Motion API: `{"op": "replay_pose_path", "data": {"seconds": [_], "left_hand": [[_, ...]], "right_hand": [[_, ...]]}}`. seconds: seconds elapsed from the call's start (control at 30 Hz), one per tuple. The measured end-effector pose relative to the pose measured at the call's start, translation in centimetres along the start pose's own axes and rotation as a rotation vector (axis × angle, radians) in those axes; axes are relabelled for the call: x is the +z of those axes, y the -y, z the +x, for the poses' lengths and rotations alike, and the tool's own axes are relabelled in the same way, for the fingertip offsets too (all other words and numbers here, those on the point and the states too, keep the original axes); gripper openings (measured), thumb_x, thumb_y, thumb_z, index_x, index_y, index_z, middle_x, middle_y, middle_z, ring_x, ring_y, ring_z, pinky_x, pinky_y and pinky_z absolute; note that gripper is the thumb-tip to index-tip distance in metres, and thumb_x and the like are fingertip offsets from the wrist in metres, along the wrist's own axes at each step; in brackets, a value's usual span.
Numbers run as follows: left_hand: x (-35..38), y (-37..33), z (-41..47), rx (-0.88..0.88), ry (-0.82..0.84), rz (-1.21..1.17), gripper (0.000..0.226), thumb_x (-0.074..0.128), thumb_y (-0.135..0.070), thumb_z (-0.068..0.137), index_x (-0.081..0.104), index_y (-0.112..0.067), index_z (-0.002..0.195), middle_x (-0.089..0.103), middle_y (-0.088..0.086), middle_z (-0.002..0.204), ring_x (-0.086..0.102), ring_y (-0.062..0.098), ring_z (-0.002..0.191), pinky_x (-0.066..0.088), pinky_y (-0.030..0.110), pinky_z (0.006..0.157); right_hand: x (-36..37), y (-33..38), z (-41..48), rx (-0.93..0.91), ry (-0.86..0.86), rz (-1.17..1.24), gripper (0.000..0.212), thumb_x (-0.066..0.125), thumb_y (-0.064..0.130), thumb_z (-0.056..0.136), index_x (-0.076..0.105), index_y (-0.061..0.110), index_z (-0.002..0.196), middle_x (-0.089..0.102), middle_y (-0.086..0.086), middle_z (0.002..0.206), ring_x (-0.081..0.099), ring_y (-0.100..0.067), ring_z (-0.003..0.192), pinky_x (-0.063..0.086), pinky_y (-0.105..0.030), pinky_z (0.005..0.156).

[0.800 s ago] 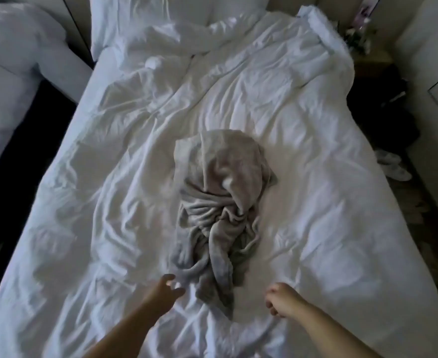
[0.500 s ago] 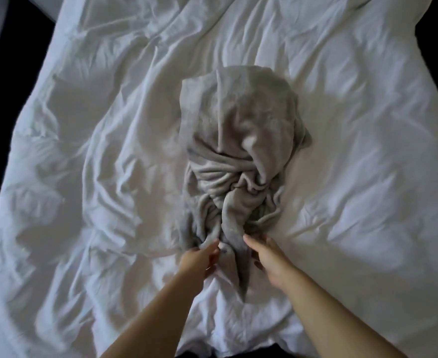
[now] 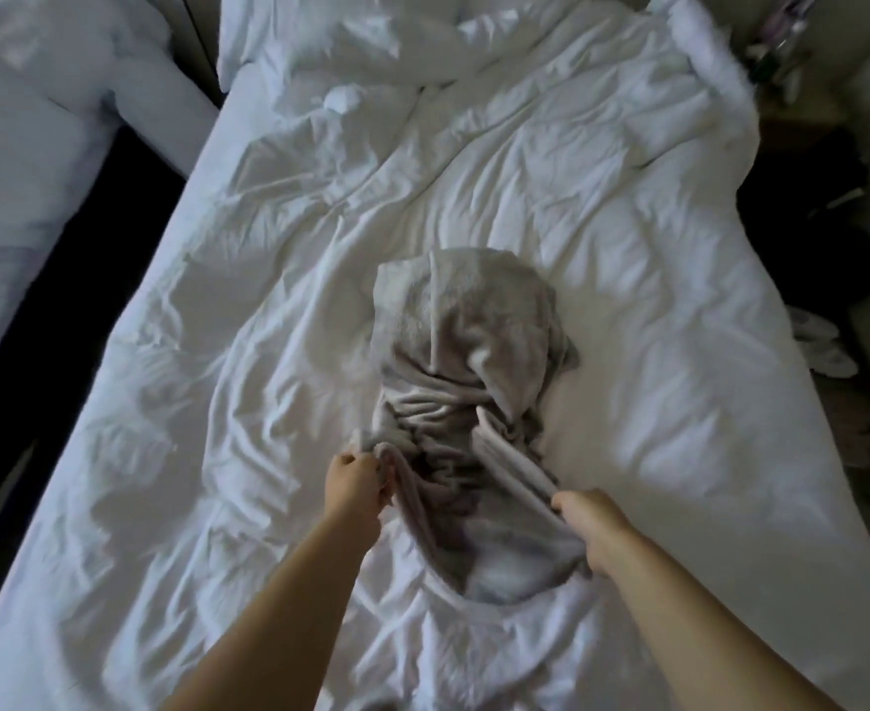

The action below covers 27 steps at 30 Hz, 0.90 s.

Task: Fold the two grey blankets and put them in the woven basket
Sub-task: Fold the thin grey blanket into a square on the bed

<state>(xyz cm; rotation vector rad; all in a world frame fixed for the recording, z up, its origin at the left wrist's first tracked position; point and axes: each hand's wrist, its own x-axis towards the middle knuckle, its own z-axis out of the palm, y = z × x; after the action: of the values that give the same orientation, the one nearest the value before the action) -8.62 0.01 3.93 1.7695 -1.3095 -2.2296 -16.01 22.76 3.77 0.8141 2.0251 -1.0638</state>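
My left hand (image 3: 353, 482) and right hand (image 3: 589, 520) each grip an edge of the crumpled grey blanket (image 3: 466, 382), centre frame on the white bed (image 3: 653, 300).

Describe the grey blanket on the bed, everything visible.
The grey blanket looks like soft fleece, crumpled and unfolded in a long bunched heap mid-bed on the white duvet. Its far end is rounded; the near end is spread between the left hand and right hand, each gripping an edge.
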Motion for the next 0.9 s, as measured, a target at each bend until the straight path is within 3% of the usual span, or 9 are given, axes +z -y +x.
{"op": "replay_pose_path", "data": {"seconds": [0.1, 0.17, 0.27, 0.37, 0.47, 0.57, 0.67, 0.8, 0.9], "left_hand": [[2.4, -6.0, -5.0, 0.049, 0.174, 0.142, 0.025, 0.044, -0.005, 0.093, 0.053, -0.009, 0.071, 0.049, 0.005, 0.049, 0.042, 0.015, 0.045, 0.035, 0.023, 0.05], [3.5, -10.4, -8.6, 0.187, 0.306, 0.257, 0.026, 0.046, -0.009, 0.092, 0.053, -0.012, 0.066, 0.046, 0.001, 0.046, 0.038, 0.012, 0.042, 0.035, 0.021, 0.046], [3.3, -15.9, -12.7, 0.554, 0.42, 0.09, 0.023, 0.042, -0.01, 0.089, 0.057, -0.015, 0.073, 0.052, 0.0, 0.057, 0.046, 0.011, 0.049, 0.042, 0.023, 0.051], [2.2, -18.1, -14.6, 0.621, 0.445, -0.186, 0.017, 0.042, -0.016, 0.089, 0.058, -0.022, 0.086, 0.06, -0.008, 0.064, 0.056, 0.008, 0.067, 0.045, 0.028, 0.072], [2.2, -16.1, -14.2, 0.46, 0.461, -0.292, 0.02, 0.042, -0.014, 0.089, 0.061, -0.02, 0.091, 0.061, -0.008, 0.063, 0.057, 0.009, 0.078, 0.042, 0.03, 0.08], [2.5, -13.2, -12.9, 0.347, 0.424, -0.39, 0.015, 0.045, -0.008, 0.093, 0.056, -0.013, 0.084, 0.056, 0.0, 0.074, 0.056, 0.009, 0.071, 0.05, 0.022, 0.069], [2.3, -11.4, -11.9, 0.276, 0.326, -0.42, 0.015, 0.056, -0.008, 0.088, 0.056, -0.015, 0.075, 0.052, -0.003, 0.054, 0.049, 0.005, 0.047, 0.045, 0.017, 0.048], [1.3, -10.7, -11.7, 0.295, 0.248, -0.383, 0.017, 0.064, -0.018, 0.085, 0.057, -0.018, 0.069, 0.051, -0.006, 0.047, 0.048, 0.007, 0.046, 0.041, 0.024, 0.056], [1.1, -11.3, -12.8, 0.303, 0.278, -0.276, 0.019, 0.067, -0.024, 0.082, 0.058, -0.023, 0.065, 0.053, -0.009, 0.048, 0.051, 0.007, 0.052, 0.04, 0.027, 0.062]], "right_hand": [[-4.7, 5.1, -4.3, -0.061, 0.114, 0.003, 0.017, 0.062, 0.012, 0.087, 0.063, 0.002, 0.073, 0.055, -0.014, 0.058, 0.051, -0.025, 0.051, 0.032, -0.025, 0.051], [-8.6, 9.4, -8.2, -0.239, 0.159, 0.199, 0.016, 0.062, 0.015, 0.087, 0.064, 0.006, 0.074, 0.059, -0.012, 0.057, 0.053, -0.024, 0.046, 0.037, -0.022, 0.047], [-14.8, 13.6, -13.6, -0.729, 0.391, 0.844, 0.033, 0.067, 0.026, 0.081, 0.069, 0.005, 0.105, 0.07, -0.017, 0.101, 0.07, -0.03, 0.088, 0.058, -0.033, 0.072], [-18.3, 13.6, -16.1, -0.971, 0.519, 0.991, 0.042, 0.068, 0.036, 0.077, 0.07, 0.014, 0.113, 0.071, -0.011, 0.112, 0.07, -0.021, 0.1, 0.057, -0.033, 0.08], [-15.9, 11.4, -14.6, -0.619, 0.281, 0.675, 0.021, 0.052, 0.021, 0.094, 0.069, 0.01, 0.098, 0.075, -0.006, 0.079, 0.071, -0.014, 0.064, 0.056, -0.021, 0.052], [-13.2, 9.0, -13.4, -0.337, 0.269, 0.454, 0.029, 0.047, 0.02, 0.097, 0.065, 0.007, 0.079, 0.066, -0.006, 0.054, 0.06, -0.019, 0.04, 0.046, -0.023, 0.042], [-13.1, 8.7, -14.3, -0.33, 0.395, 0.661, 0.022, 0.055, 0.019, 0.089, 0.068, 0.003, 0.082, 0.068, -0.011, 0.063, 0.065, -0.024, 0.052, 0.053, -0.028, 0.051], [-13.6, 9.4, -15.4, -0.494, 0.518, 0.835, 0.03, 0.058, 0.023, 0.088, 0.067, -0.001, 0.104, 0.072, -0.021, 0.097, 0.07, -0.031, 0.091, 0.053, -0.039, 0.084], [-12.5, 10.0, -15.7, -0.559, 0.488, 0.766, 0.022, 0.048, 0.011, 0.093, 0.064, 0.0, 0.105, 0.073, -0.018, 0.091, 0.072, -0.025, 0.083, 0.054, -0.031, 0.073]]}}
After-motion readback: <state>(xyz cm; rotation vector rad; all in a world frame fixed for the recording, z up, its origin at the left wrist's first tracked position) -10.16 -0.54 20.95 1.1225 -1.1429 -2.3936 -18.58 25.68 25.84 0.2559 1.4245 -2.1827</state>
